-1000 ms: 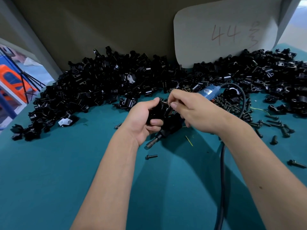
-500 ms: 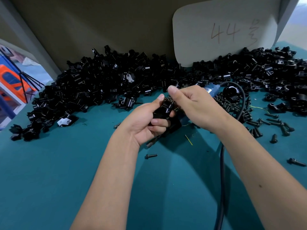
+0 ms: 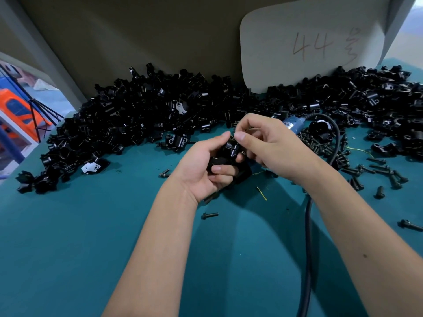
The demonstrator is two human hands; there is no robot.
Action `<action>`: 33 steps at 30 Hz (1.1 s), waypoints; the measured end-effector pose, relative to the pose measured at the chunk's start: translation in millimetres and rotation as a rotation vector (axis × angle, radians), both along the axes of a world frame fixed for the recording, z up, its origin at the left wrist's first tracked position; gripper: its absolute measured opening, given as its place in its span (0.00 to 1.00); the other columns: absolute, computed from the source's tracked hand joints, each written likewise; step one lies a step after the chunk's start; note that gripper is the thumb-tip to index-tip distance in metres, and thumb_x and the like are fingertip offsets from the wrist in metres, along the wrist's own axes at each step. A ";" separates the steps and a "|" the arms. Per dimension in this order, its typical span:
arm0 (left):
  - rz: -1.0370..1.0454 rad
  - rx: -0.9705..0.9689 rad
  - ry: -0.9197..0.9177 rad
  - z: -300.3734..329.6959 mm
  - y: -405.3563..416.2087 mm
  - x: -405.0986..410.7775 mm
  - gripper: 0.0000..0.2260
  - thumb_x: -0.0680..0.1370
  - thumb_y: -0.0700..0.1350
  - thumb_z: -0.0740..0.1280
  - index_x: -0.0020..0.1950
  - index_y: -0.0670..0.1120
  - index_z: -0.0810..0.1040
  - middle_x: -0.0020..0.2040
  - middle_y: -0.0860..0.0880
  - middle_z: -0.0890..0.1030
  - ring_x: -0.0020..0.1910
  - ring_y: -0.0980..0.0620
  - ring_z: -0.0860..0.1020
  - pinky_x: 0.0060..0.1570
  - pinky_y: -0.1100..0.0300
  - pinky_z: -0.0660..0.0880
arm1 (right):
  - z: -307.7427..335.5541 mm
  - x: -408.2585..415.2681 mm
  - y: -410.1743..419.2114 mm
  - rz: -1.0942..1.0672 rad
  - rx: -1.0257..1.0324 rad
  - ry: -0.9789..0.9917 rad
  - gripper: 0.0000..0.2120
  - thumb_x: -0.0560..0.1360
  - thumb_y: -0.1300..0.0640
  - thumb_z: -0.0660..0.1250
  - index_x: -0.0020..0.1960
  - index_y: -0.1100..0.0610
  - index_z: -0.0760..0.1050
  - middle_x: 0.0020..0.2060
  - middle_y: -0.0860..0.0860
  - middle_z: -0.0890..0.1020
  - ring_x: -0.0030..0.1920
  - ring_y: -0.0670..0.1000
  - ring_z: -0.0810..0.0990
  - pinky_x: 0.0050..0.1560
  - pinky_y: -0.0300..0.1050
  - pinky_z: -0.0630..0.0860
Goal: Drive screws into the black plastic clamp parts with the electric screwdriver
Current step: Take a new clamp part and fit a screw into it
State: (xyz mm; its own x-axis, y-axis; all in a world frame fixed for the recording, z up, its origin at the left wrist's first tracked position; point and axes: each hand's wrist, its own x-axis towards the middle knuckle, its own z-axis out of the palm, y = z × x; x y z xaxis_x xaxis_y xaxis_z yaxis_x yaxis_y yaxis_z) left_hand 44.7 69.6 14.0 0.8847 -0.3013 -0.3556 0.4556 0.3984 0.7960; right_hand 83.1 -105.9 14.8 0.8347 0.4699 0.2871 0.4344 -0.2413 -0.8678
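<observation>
A black plastic clamp part [image 3: 230, 154] is being gripped above the table's middle by the left hand [image 3: 203, 170], apparently so a screw, too small to confirm, is being seated by the right hand's [image 3: 270, 145] pinching fingertips [image 3: 240, 135], while the electric screwdriver [image 3: 294, 124] is being left behind them.

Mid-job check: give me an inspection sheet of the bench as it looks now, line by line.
Surface: teal mat, bare near the person.
Job's things: black clamp part held over the mat; blue electric screwdriver lying behind the hands; clamp pile along the back wall.
Clutter: loose screws at right, single screw near the left wrist, yellow wire scrap.
Hands: left hand grips the clamp part; right hand pinches at its top, a screw there not clearly visible.
Cables: black cord runs from the screwdriver toward the near edge.
Surroundings: card marked 44 against the wall.
</observation>
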 end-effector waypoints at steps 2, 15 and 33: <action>0.002 -0.007 0.010 -0.1 -0.2 -0.3 0.13 0.83 0.51 0.63 0.45 0.44 0.76 0.38 0.47 0.76 0.22 0.60 0.61 0.19 0.69 0.53 | -1.0 -0.6 0.3 0.025 0.079 0.013 0.07 0.83 0.58 0.67 0.46 0.56 0.76 0.30 0.48 0.83 0.26 0.40 0.76 0.29 0.27 0.68; -0.026 -0.070 -0.001 -0.1 0.5 -1.2 0.09 0.80 0.50 0.65 0.48 0.45 0.77 0.40 0.48 0.77 0.23 0.60 0.61 0.18 0.69 0.54 | 0.2 -4.5 5.3 -0.021 0.234 0.090 0.12 0.79 0.58 0.74 0.40 0.61 0.75 0.27 0.51 0.80 0.24 0.40 0.77 0.26 0.30 0.67; -0.104 -0.207 -0.054 -1.6 7.7 -3.2 0.13 0.81 0.52 0.65 0.51 0.49 0.87 0.42 0.49 0.77 0.29 0.59 0.58 0.22 0.70 0.55 | 0.1 -3.1 -1.0 0.128 0.416 0.355 0.08 0.81 0.61 0.69 0.51 0.54 0.88 0.32 0.54 0.78 0.31 0.43 0.73 0.26 0.35 0.63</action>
